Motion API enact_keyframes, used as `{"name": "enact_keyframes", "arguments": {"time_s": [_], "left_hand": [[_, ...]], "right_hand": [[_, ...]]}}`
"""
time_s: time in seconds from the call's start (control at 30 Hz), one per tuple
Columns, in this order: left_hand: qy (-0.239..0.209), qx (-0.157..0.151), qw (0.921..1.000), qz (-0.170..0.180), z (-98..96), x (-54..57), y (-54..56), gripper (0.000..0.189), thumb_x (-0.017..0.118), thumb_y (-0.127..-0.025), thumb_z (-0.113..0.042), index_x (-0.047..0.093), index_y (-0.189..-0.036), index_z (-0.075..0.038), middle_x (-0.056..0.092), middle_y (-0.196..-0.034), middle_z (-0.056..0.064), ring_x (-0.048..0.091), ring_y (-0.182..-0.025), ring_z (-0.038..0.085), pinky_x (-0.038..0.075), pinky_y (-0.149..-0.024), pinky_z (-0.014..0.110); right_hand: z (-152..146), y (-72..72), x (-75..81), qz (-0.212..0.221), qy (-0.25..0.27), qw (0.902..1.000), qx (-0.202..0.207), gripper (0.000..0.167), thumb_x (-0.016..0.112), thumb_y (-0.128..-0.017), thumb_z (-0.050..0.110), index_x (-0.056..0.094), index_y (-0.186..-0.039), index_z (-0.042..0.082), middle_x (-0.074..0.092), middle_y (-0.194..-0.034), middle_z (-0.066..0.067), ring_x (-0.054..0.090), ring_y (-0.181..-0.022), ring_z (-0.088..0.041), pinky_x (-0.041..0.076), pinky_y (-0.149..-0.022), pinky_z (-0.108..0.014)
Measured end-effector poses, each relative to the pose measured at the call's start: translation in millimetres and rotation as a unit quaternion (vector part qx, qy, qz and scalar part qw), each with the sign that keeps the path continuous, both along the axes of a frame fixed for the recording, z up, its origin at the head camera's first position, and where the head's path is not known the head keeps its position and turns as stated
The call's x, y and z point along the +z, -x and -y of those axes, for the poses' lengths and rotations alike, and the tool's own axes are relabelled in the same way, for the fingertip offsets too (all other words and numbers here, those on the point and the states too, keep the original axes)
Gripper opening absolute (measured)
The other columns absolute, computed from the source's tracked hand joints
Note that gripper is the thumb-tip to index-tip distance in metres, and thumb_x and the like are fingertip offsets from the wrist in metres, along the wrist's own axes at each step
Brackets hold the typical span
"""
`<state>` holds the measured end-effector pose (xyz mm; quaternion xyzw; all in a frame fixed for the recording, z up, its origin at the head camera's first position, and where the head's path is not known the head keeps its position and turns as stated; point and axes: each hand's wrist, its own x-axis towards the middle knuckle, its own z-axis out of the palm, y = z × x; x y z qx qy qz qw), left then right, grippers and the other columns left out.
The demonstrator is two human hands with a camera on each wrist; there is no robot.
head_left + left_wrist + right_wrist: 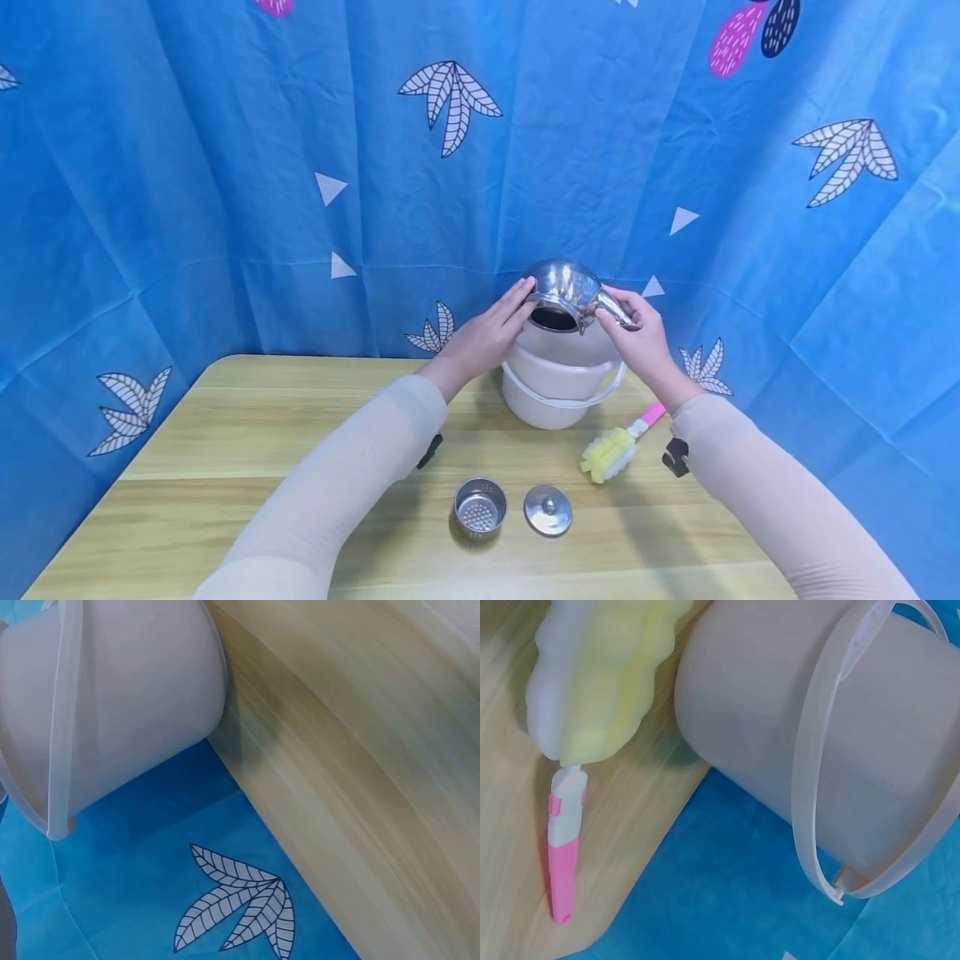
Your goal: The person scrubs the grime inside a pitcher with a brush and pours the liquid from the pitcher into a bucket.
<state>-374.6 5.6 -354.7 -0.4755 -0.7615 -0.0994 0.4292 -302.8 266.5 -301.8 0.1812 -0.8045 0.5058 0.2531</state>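
Observation:
A shiny steel kettle (564,289) is tipped forward over a white plastic bucket (558,379), its dark mouth facing down toward the bucket. My left hand (495,327) lies against the kettle's left side with straight fingers. My right hand (633,327) grips the kettle's handle on the right. The wrist views show only the bucket (112,697) (840,742), its thin bail handle hanging down, and no hand.
On the wooden table (247,442) lie a steel strainer cup (480,507), a steel lid (548,510) and a yellow sponge brush (611,452) (607,675) with a pink handle. A blue patterned curtain (225,167) hangs close behind the table's far edge.

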Motion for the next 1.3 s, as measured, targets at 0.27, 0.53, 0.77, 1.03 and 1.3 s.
{"name": "enact_keyframes", "arguments": {"time_s": [0.27, 0.53, 0.77, 1.03, 1.3], "left_hand": [[0.014, 0.006, 0.9999, -0.007, 2.2, -0.3, -1.6, 0.049, 0.05, -0.099, 0.004, 0.044, -0.147, 0.003, 0.019, -0.164, 0.019, 0.016, -0.152, 0.028, 0.037, -0.112, 0.03], [0.009, 0.006, 0.9997, -0.023, 0.6, -0.6, 0.0, 0.045, 0.049, -0.1, 0.004, 0.046, -0.145, 0.003, 0.023, -0.163, 0.02, 0.019, -0.151, 0.029, 0.036, -0.112, 0.03], [0.013, 0.016, 0.9984, -0.053, -0.5, -2.4, 0.6, 0.044, 0.048, -0.101, 0.006, 0.047, -0.145, 0.004, 0.024, -0.162, 0.021, 0.021, -0.151, 0.029, 0.036, -0.112, 0.03], [0.012, 0.021, 0.9966, -0.079, -0.7, -5.6, 4.3, 0.046, 0.047, -0.099, 0.011, 0.047, -0.144, 0.005, 0.026, -0.161, 0.022, 0.023, -0.15, 0.03, 0.033, -0.114, 0.029], [0.014, 0.027, 0.9958, -0.086, 1.0, -5.7, 4.0, 0.047, 0.047, -0.099, 0.012, 0.046, -0.145, 0.005, 0.027, -0.161, 0.022, 0.022, -0.151, 0.03, 0.032, -0.115, 0.029]], "right_hand": [[0.7, -1.9, -0.7, -0.029, -0.004, 0.9995, 0.006, 0.043, 0.066, -0.096, 0.004, 0.056, -0.136, -0.005, 0.061, -0.131, -0.027, 0.059, -0.099, -0.003, 0.052, -0.079, -0.013], [-0.1, -0.9, -1.8, -0.051, -0.007, 0.9987, 0.002, 0.042, 0.067, -0.095, 0.002, 0.057, -0.135, -0.005, 0.06, -0.133, -0.025, 0.06, -0.101, -0.003, 0.052, -0.081, -0.013], [-0.6, -1.5, -2.2, -0.071, -0.016, 0.9973, -0.004, 0.042, 0.067, -0.094, 0.001, 0.057, -0.135, -0.004, 0.061, -0.134, -0.023, 0.059, -0.1, -0.002, 0.052, -0.08, -0.012], [0.0, -4.0, -1.3, -0.093, -0.033, 0.9952, -0.006, 0.043, 0.066, -0.094, 0.0, 0.056, -0.136, -0.005, 0.06, -0.134, -0.023, 0.059, -0.102, -0.002, 0.052, -0.081, -0.012], [1.3, -3.5, -0.5, -0.116, -0.05, 0.992, -0.012, 0.043, 0.066, -0.094, -0.001, 0.056, -0.135, -0.006, 0.061, -0.133, -0.023, 0.058, -0.102, -0.001, 0.051, -0.08, -0.011]]}}
